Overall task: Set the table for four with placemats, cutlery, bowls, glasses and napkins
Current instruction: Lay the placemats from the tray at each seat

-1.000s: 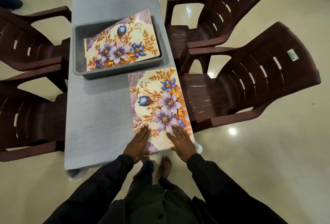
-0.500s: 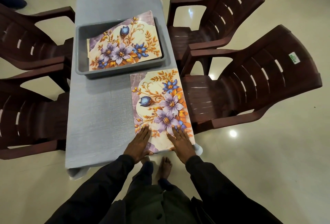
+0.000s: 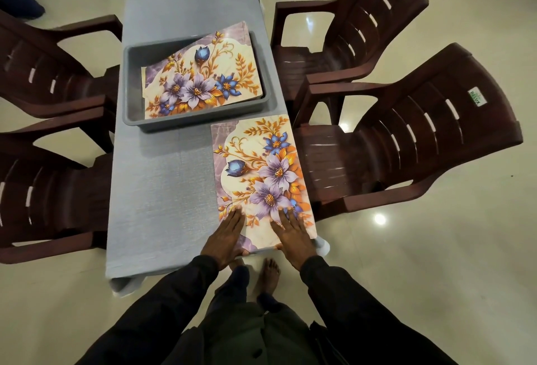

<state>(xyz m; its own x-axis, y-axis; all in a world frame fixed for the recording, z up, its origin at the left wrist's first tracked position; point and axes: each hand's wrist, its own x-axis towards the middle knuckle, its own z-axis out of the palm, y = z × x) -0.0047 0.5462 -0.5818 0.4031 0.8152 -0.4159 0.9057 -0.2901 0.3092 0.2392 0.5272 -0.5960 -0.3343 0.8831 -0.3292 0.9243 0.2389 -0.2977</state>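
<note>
1. The left hand (image 3: pixel 226 235) and the right hand (image 3: pixel 293 236) lie flat, palms down and fingers straight. They are side by side and press on the near end of a floral placemat (image 3: pixel 261 172). Neither hand pinches anything.
2. That placemat lies lengthwise along the right edge of the worktop (image 3: pixel 162 190). Its near end is at the near right corner, and its far end is just beside the grey tub (image 3: pixel 130 85).
3. It looks like a thin, light, fairly stiff sheet with a glossy face. It will probably slide easily, so flat palms suit squaring it up. To lift it, pinch a corner at the worktop's edge.
4. The tub sits across the worktop's middle. The spare placemats (image 3: pixel 200 79) rest tilted inside, with their far right corner propped on the rim. That raised corner is the easiest place to take hold. Whatever lies beneath them is hidden.
</note>
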